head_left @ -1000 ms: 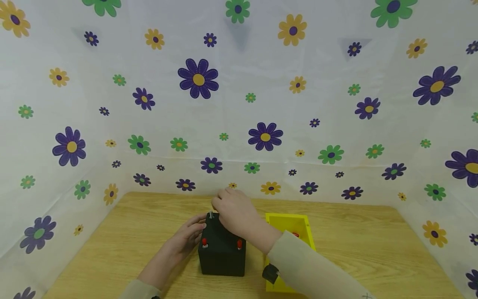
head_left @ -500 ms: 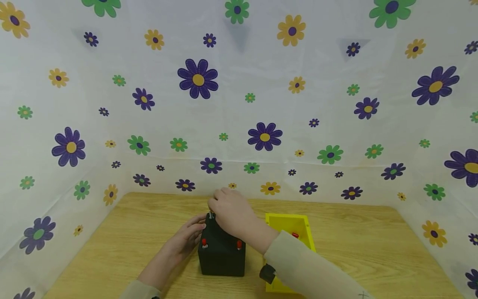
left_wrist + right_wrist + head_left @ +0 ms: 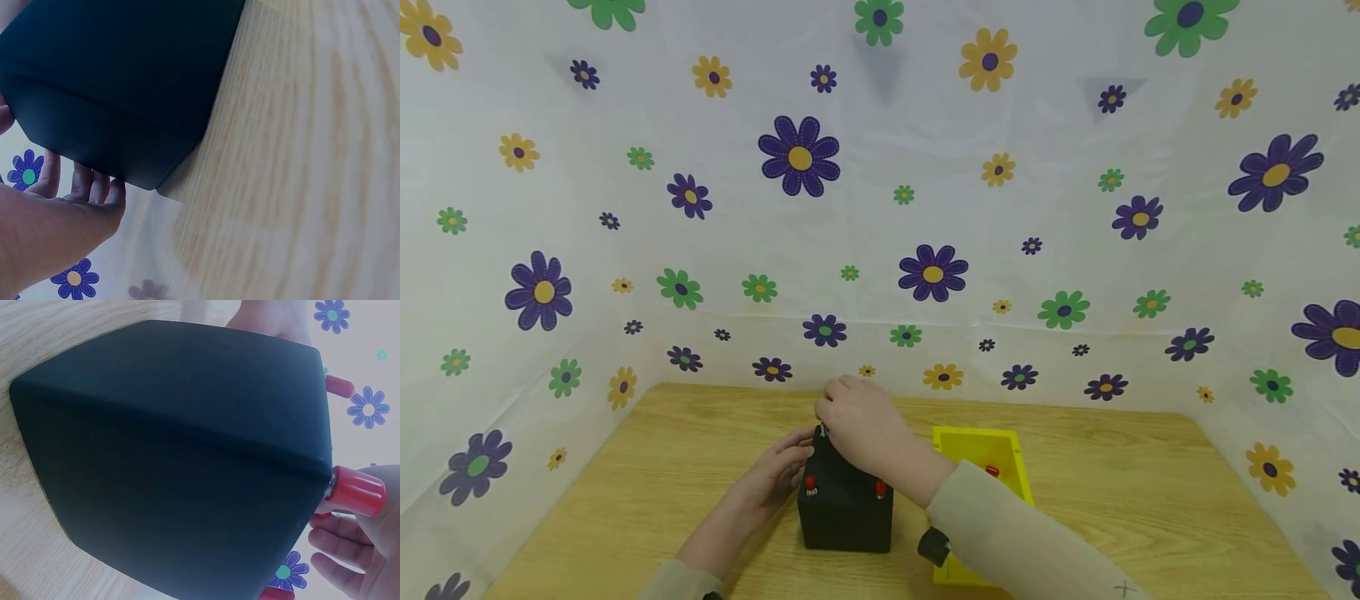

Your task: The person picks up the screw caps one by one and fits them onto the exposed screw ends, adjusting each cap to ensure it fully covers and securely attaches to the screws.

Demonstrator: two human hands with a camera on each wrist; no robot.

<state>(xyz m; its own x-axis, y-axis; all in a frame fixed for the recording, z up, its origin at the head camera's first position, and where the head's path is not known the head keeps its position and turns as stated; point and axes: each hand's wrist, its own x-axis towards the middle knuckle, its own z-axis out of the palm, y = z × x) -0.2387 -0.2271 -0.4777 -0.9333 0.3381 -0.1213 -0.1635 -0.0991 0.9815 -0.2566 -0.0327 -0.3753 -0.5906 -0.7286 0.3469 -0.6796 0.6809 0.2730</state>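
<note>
A black box [image 3: 847, 525] stands on the table with metal posts at its top corners. Red caps [image 3: 810, 483] sit on the two front posts; a bare metal post [image 3: 823, 431] shows at the back left. My left hand [image 3: 772, 477] holds the box's left side, its fingers going behind the box in the left wrist view. Over the back-left post is my right hand [image 3: 865, 427], its fingertips hidden in the head view. In the right wrist view its curled fingers [image 3: 340, 547] are at a small red piece, apparently a cap, partly hidden by the nearer red cap [image 3: 359, 490].
A yellow bin [image 3: 977, 433] stands right of the box, partly under the right forearm, with a red cap [image 3: 992, 471] in it. The wooden table [image 3: 1120, 500] is enclosed by a flower-patterned white sheet [image 3: 880, 233] at the back and sides.
My right hand has shifted slightly left, closer over the back-left post. The left hand and the box have stayed in place.
</note>
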